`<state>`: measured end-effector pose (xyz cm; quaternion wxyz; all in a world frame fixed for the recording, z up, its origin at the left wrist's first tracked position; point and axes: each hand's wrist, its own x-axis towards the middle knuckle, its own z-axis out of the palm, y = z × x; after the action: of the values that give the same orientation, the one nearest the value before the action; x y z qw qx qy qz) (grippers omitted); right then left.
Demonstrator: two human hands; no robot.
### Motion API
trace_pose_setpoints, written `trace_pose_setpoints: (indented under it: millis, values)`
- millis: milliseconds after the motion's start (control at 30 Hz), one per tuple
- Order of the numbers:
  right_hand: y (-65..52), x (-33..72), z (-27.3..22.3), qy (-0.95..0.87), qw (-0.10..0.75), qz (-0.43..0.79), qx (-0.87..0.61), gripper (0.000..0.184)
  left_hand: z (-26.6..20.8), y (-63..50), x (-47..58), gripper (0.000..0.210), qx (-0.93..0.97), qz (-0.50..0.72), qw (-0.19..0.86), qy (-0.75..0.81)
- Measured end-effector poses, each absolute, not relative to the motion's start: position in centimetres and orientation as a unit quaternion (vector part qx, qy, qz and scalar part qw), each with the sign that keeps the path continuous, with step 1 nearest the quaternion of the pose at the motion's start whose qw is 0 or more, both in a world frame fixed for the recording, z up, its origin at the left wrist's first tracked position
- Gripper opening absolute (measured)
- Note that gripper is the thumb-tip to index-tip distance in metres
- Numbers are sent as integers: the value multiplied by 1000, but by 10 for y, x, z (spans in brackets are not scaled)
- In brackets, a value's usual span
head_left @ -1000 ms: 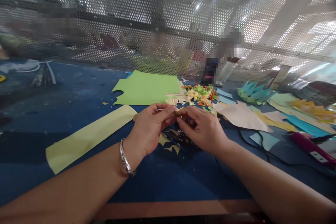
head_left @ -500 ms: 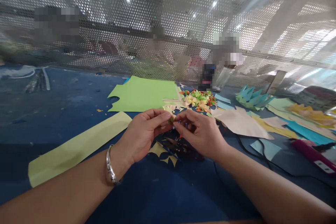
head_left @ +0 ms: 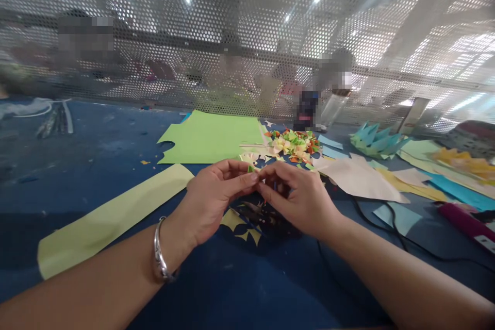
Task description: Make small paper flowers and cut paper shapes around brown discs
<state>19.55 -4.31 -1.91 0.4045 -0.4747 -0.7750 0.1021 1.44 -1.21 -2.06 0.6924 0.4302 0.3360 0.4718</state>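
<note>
My left hand [head_left: 216, 198], with a silver bangle at its wrist, is pinched on a small green paper piece [head_left: 251, 169]. Thumb and fingertips of my right hand [head_left: 301, 196] close against the same piece, meeting the left fingertips. Most of the paper is hidden by the fingers. Below the hands lie yellowish paper scraps [head_left: 232, 219] with curved cut-outs, beside a dark, shiny area I cannot make out. Just beyond the hands is a heap of small folded paper flowers [head_left: 296, 144] in green, cream and orange.
A green sheet [head_left: 216, 136] with cut edges lies behind the hands, a pale yellow strip [head_left: 116, 216] at left. Pink paper [head_left: 359, 178], a teal paper crown [head_left: 377, 139], a purple tool [head_left: 466, 224] and a black cable [head_left: 398, 232] are at right. A perforated metal panel [head_left: 193, 31] stands behind.
The left thumb has shifted slightly right and down over the paper piece, and a green tip now shows above it. Both hands stay together in about the same place.
</note>
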Motion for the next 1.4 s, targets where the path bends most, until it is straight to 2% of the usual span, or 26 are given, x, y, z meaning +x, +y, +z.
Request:
trace_pose_setpoints:
  millis: [733,1400]
  values:
    - [-46,201,-14,-727,435,229,-479,20,-23,-12,7,27,608,425,601,297]
    - [-46,202,-13,-723,438,246,-475,19,-19,-15,9,30,596,428,618,284]
